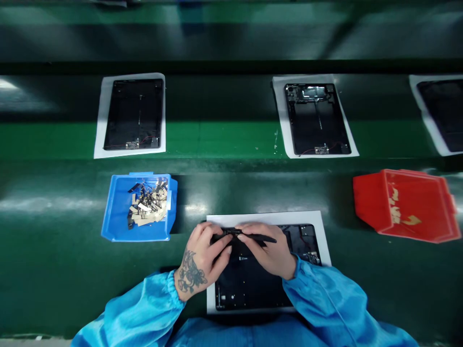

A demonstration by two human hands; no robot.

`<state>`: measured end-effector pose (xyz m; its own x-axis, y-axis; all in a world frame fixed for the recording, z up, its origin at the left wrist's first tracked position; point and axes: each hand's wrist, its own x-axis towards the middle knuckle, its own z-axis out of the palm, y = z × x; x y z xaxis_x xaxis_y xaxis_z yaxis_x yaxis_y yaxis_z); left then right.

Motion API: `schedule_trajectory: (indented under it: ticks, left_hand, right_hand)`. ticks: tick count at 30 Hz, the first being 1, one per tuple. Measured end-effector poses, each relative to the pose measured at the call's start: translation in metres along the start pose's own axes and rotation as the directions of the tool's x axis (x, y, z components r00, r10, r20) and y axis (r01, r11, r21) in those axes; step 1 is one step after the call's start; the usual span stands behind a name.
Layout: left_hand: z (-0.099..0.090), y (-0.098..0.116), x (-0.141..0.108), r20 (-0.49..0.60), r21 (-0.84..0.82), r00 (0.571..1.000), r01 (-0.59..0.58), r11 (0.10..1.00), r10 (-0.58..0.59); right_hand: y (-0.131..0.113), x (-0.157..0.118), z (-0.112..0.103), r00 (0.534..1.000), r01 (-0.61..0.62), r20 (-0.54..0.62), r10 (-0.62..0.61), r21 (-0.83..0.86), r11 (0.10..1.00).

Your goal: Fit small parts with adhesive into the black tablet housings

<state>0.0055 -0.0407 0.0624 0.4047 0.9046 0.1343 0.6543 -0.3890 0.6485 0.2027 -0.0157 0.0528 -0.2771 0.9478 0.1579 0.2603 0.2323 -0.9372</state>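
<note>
A black device housing point(253, 284) lies on a white sheet point(300, 218) in front of me. My left hand point(202, 258) is at the housing's upper left edge, fingers bent and pressed down, with fingertips close to my other hand's. Whatever lies under those fingertips is too small to make out. My right hand point(269, 250) holds a thin black pen-like tool point(263, 238) that points left along the upper edge. The fingertips of both hands nearly meet there. Parts of the housing's upper edge are hidden beneath them.
Left of the sheet stands a blue bin point(119, 217) with many small strips and cables. A red bin point(369, 202) with pale scraps stands at the right. Farther back, black housings point(125, 113) point(307, 120) point(446, 111) lie on white sheets along a green surface point(220, 140).
</note>
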Motion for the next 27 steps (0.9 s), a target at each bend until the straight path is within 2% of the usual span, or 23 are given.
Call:
schedule_trajectory:
  ticks: [4, 8, 10, 15, 20, 24, 27]
  left_hand:
    - [-0.001, 0.002, 0.002, -0.025, -0.023, 1.0, 0.013, 1.0, -0.014]
    - [-0.001, 0.004, 0.004, -0.042, -0.038, 0.999, 0.016, 0.999, -0.018]
    - [-0.001, 0.004, 0.004, -0.043, -0.041, 0.999, 0.02, 0.999, -0.021]
    - [0.0, 0.001, 0.002, -0.045, -0.038, 0.999, 0.022, 0.999, -0.024]
    - [0.004, -0.001, -0.003, -0.039, 0.048, 0.999, 0.006, 0.999, -0.004]
    - [0.008, -0.002, -0.005, -0.021, 0.159, 1.0, -0.015, 0.987, 0.018]
    - [0.009, -0.005, -0.006, -0.032, 0.153, 0.999, -0.013, 0.988, 0.018]
  right_hand:
    - [0.001, -0.001, 0.001, 0.998, 0.058, 0.018, -0.058, 0.0, 0.998]
    - [0.0, -0.003, 0.001, 0.985, 0.17, 0.055, -0.166, -0.076, 0.982]
    - [-0.001, -0.003, 0.001, 0.985, 0.167, 0.056, -0.162, -0.087, 0.982]
    - [-0.003, 0.0, 0.0, 0.999, -0.041, -0.004, 0.041, -0.006, 0.999]
    - [-0.005, 0.002, -0.002, 0.96, -0.229, -0.145, 0.237, 0.075, 0.971]
    - [-0.003, 0.001, -0.002, 0.936, -0.286, -0.181, 0.303, 0.113, 0.951]
    - [-0.001, 0.0, 0.0, 0.937, -0.287, -0.179, 0.301, 0.102, 0.953]
